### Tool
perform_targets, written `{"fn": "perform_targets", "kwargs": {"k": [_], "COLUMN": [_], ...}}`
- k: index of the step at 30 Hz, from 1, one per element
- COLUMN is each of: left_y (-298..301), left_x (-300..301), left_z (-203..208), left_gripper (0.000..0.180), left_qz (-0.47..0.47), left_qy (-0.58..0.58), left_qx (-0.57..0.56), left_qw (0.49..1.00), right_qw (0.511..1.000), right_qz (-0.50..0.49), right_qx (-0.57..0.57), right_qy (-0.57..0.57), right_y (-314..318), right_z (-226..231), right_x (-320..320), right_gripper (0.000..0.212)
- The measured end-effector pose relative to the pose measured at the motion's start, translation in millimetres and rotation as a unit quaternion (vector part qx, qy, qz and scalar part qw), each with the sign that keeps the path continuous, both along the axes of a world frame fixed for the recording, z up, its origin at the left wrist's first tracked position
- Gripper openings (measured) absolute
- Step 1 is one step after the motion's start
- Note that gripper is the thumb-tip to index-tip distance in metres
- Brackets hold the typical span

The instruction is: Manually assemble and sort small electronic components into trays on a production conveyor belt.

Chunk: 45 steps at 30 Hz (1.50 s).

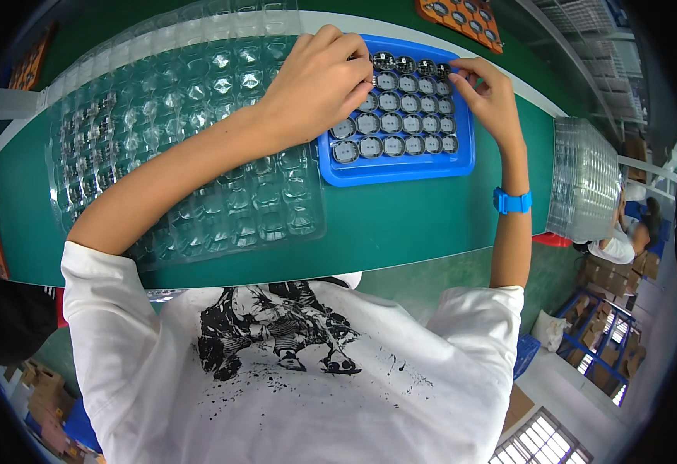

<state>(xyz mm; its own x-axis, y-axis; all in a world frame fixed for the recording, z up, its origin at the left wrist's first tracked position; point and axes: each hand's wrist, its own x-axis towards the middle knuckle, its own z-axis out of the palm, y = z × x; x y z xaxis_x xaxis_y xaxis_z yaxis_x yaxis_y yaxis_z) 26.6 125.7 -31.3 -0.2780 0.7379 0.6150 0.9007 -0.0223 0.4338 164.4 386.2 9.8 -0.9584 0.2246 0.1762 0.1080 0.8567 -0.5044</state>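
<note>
A blue tray [400,175] lies on the green table and holds rows of small round parts [393,122], most showing pale grey faces with dark rims. Along its far side a row of glossy black round parts [406,65] stands out. My left hand [324,77] reaches over the tray's left edge, fingers curled together at the left end of the far rows; what they grip is mostly hidden. At the opposite end my right hand [487,94] has thumb and forefinger bent toward each other against the last parts. Whatever sits between those tips is too small to make out.
Clear plastic blister trays [222,155] cover the table's left side, with shiny parts [87,147] in their left pockets. A stack of clear trays [584,178] stands at the right end. Orange boards [462,19] lie beyond the table. A person [625,240] sits far right.
</note>
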Motion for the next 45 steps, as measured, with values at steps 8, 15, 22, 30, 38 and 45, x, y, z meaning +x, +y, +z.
{"fn": "perform_targets", "kwargs": {"k": [8,15,22,30,38,45], "left_y": [4.4,6.8,10.5,17.2,-71.9,-205.2], "left_x": [4.3,5.4,2.6,2.8,-29.0,-96.7], "left_z": [1.7,-0.5,12.0,24.4,48.5,73.6], "left_gripper": [0.009,0.010,0.008,0.014,0.023,0.016], "left_qz": [0.028,0.031,0.050,0.051,0.049,0.169], "left_qy": [0.014,0.037,0.091,0.034,0.037,0.025], "left_qx": [-0.016,-0.023,-0.158,-0.198,-0.098,-0.185], "left_qw": [0.999,0.999,0.982,0.978,0.993,0.968], "right_qw": [1.000,1.000,1.000,0.988,0.958,0.938], "right_qz": [0.008,0.010,0.017,-0.087,-0.012,0.282], "right_qx": [-0.003,0.001,-0.002,-0.022,-0.082,0.063], "right_qy": [-0.002,-0.006,-0.008,0.122,0.274,0.191], "right_y": [1.1,0.3,1.3,9.5,-103.1,-214.9], "right_z": [-4.7,-4.7,-10.5,-7.5,35.4,33.4], "right_x": [0.3,1.7,-4.8,11.1,-73.0,-161.7], "right_gripper": [0.015,0.013,0.014,0.016,0.023,0.015]}}
